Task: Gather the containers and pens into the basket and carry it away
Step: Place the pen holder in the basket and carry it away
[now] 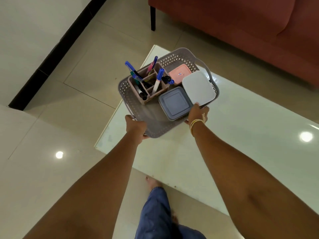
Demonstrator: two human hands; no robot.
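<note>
Above the white worktop (241, 135), a grey perforated basket (151, 121) is held by both hands. At its near left corner the left hand (135, 127) is wrapped over the rim, fingers clamped on the basket; the fingertips are hidden beneath it. Inside, on the left, a pink compartmented holder (151, 97) is seen with pens (158, 81) standing in it, some blurred and hard to separate. Behind it, a small pink container (180, 71) carries a label whose writing is too small to be read. A grey-blue container (175, 103) is lying near the front, partly overlapped by a white container (198, 87) tilted against the right wall. At the near right edge the right hand (197, 112) is closed on the rim, its fingers mostly hidden; a bangle (196, 124) is worn at the wrist. A red sofa (241, 23) is cut off at the top.
</note>
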